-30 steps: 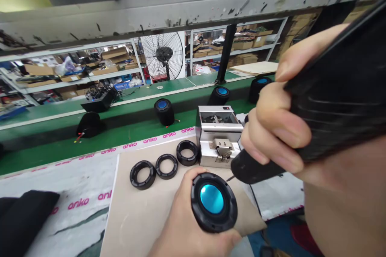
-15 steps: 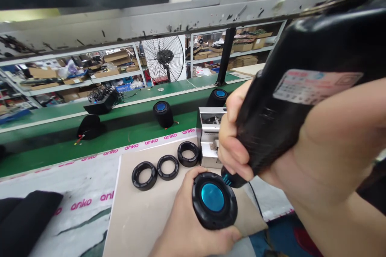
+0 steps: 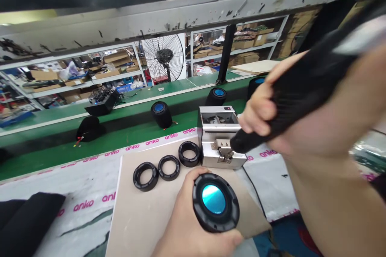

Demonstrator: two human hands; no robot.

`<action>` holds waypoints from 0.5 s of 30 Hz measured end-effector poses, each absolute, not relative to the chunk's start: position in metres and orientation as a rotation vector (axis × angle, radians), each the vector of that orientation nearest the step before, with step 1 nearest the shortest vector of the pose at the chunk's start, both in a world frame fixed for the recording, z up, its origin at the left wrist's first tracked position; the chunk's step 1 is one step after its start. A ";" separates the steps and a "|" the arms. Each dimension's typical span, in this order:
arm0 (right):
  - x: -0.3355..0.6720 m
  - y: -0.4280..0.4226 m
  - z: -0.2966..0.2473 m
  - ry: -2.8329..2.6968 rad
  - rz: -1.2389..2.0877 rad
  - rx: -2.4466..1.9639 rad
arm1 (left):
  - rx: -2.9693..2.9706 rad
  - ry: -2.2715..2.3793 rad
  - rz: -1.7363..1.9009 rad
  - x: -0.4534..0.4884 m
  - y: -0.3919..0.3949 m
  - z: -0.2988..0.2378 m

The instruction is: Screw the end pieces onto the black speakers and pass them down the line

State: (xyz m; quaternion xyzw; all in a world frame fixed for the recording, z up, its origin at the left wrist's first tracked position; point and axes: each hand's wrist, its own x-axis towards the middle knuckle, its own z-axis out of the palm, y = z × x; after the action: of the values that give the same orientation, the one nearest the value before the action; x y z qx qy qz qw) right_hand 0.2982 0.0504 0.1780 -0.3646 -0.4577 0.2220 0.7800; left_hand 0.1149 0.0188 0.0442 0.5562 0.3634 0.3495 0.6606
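My left hand [image 3: 193, 225] is wrapped round a round black speaker [image 3: 214, 200] with a shiny blue centre and a notched black ring at its rim, its face turned up toward me. In my right hand [image 3: 259, 108] is a black electric screwdriver [image 3: 301, 92], blurred by motion. Its front end is at the metal screw feeder [image 3: 223, 138], by the small bracket on the front; whether they touch I cannot tell. Left of the feeder, three black rings [image 3: 145, 176] lie in a row on the beige board [image 3: 144, 217].
Behind runs a green conveyor belt [image 3: 132, 128] with several black blue-topped speakers [image 3: 161, 114] on it. A grey metal beam [image 3: 181, 16] crosses overhead. Folded black material [image 3: 33, 217] lies at the left. A cable [image 3: 255, 190] runs from the feeder across the board.
My right hand has moved the screwdriver from the speaker's rim up and away to the screw feeder. My left hand still holds the speaker, barely shifted.
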 end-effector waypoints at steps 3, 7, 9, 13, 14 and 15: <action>0.311 0.073 0.147 -0.963 0.575 -0.768 | 1.193 0.864 0.819 0.117 0.014 0.053; 0.318 0.090 0.111 -0.972 0.591 -0.815 | 1.186 0.849 0.809 0.117 0.013 0.057; 0.318 0.093 0.103 -0.979 0.613 -0.836 | 1.182 0.856 0.808 0.117 0.014 0.056; 0.318 0.092 0.101 -0.972 0.680 -0.852 | 1.195 0.872 0.810 0.116 0.016 0.056; 0.317 0.091 0.103 -0.968 0.710 -0.856 | 1.200 0.863 0.806 0.115 0.016 0.056; 0.317 0.088 0.107 -0.963 0.738 -0.857 | 1.201 0.855 0.800 0.115 0.016 0.055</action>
State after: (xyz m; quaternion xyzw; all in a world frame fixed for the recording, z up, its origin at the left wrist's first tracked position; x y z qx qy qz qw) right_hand 0.3169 0.0876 0.1067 -0.3902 -0.4384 0.3360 0.7366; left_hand 0.1147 0.0161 0.0553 0.5326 0.3792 0.3548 0.6684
